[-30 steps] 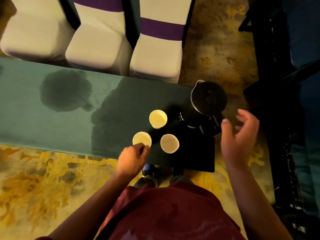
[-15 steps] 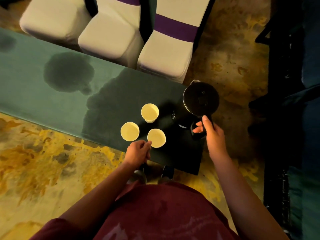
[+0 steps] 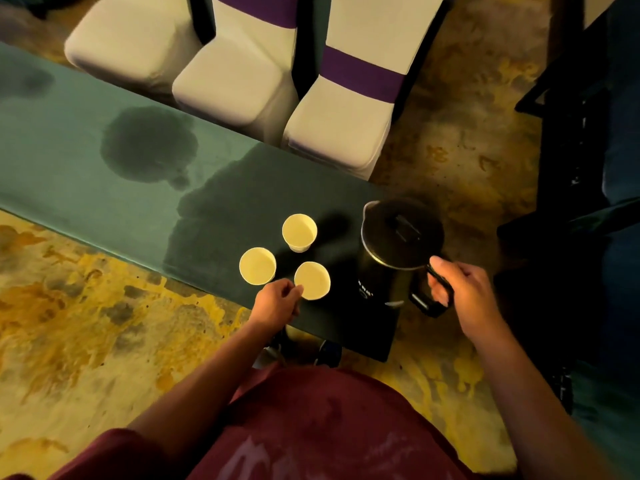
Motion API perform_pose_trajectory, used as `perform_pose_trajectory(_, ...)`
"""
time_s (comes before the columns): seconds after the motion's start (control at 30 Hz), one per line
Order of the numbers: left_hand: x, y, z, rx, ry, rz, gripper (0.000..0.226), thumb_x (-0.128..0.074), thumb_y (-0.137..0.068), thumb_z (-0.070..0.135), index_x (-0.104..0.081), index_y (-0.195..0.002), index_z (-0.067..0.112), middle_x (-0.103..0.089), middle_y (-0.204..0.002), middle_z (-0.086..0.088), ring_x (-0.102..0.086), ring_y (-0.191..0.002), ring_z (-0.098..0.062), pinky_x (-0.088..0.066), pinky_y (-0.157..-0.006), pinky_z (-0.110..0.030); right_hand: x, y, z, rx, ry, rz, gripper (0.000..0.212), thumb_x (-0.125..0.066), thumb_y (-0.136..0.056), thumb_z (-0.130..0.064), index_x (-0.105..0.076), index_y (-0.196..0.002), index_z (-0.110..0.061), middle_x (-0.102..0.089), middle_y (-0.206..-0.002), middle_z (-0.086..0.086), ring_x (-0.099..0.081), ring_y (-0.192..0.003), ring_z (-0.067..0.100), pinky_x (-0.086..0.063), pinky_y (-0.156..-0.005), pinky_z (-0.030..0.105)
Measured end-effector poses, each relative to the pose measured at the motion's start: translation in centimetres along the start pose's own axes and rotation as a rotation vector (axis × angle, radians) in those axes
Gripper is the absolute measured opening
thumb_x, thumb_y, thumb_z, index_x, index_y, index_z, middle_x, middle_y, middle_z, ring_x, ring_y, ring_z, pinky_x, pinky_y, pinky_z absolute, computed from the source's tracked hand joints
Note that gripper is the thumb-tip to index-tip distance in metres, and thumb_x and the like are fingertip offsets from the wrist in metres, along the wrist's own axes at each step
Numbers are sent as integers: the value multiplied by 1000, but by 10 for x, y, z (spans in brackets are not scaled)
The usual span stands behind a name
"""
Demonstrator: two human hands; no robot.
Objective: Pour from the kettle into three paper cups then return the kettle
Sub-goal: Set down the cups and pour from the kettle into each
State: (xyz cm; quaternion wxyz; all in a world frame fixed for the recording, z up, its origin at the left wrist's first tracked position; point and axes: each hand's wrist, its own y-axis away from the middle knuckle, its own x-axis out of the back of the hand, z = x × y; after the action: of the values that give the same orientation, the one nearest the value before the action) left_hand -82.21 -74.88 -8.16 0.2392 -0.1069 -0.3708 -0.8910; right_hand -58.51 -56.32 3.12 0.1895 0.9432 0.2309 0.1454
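Note:
A black electric kettle (image 3: 398,244) with its lid on stands upright at the right end of the green table (image 3: 86,174). My right hand (image 3: 460,289) grips its handle from the right. Three pale paper cups stand in a cluster left of the kettle: a far cup (image 3: 299,232), a near left cup (image 3: 257,265) and a near right cup (image 3: 312,280). My left hand (image 3: 277,301) pinches the near rim of the near right cup. The cups look empty from above.
Dark wet patches (image 3: 149,143) spread over the tablecloth, one reaching under the cups. Three white chairs with purple bands (image 3: 346,109) stand just behind the table. Dark furniture (image 3: 571,168) fills the right side. Patterned yellow carpet (image 3: 86,323) lies on my side.
My right hand came in from the open air and closed round the kettle's handle. My left hand stayed by the near cups and now touches the near right cup's rim.

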Motion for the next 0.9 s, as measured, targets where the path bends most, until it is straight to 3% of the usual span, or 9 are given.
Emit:
perform_pose_trajectory(0.2,-2,0,1,-15,-11,-10,29,-60,-97,26,-58,-72,13,-62,-57,-1,-58,-48,-12,-49,-50,-25,7,34,2,4,281,-168,42,-65,-96,-26,-61,-63,-1,-45,-47,6,-42,-45,18,-33,-46,27)
perform_pose_trajectory(0.33,-1,1,-4,-19,-40,-10,30,-61,-96,30,-63,-75,9,-64,-57,-1,-59,-46,-11,-50,-50,-26,4,47,10,-29,336,-214,41,-67,-96,-28,-61,-62,-4,-47,-45,-2,-45,-44,11,-34,-50,28)
perform_pose_trajectory(0.47,1,2,-7,-29,-92,-12,29,-61,-96,34,-62,-73,16,-66,-58,0,-59,-43,-6,-49,-48,-24,-4,51,10,-32,388,-257,38,-69,-94,-26,-63,-61,-9,-51,-46,-9,-47,-46,4,-36,-55,30)
perform_pose_trajectory(0.6,5,3,-8,-40,-98,-21,29,-60,-97,35,-62,-76,15,-66,-58,0,-56,-39,-1,-47,-46,-23,-13,55,5,-48,413,-261,39,-68,-95,-22,-62,-58,-11,-49,-42,-10,-45,-42,1,-34,-54,27)
perform_pose_trajectory(0.77,10,6,-11,-53,-90,-66,29,-60,-97,36,-64,-79,13,-67,-59,0,-63,-46,-8,-52,-49,-27,-22,55,-4,-68,471,-229,36,-68,-94,-19,-64,-60,-6,-49,-40,-10,-45,-40,2,-34,-53,26)
perform_pose_trajectory(0.9,13,5,-14,-58,-80,-82,28,-60,-97,38,-64,-79,16,-67,-61,0,-63,-48,-9,-55,-55,-33,-30,56,-12,-55,544,-209,41,-68,-93,-19,-61,-53,-17,-52,-40,-10,-49,-41,2,-35,-47,18)
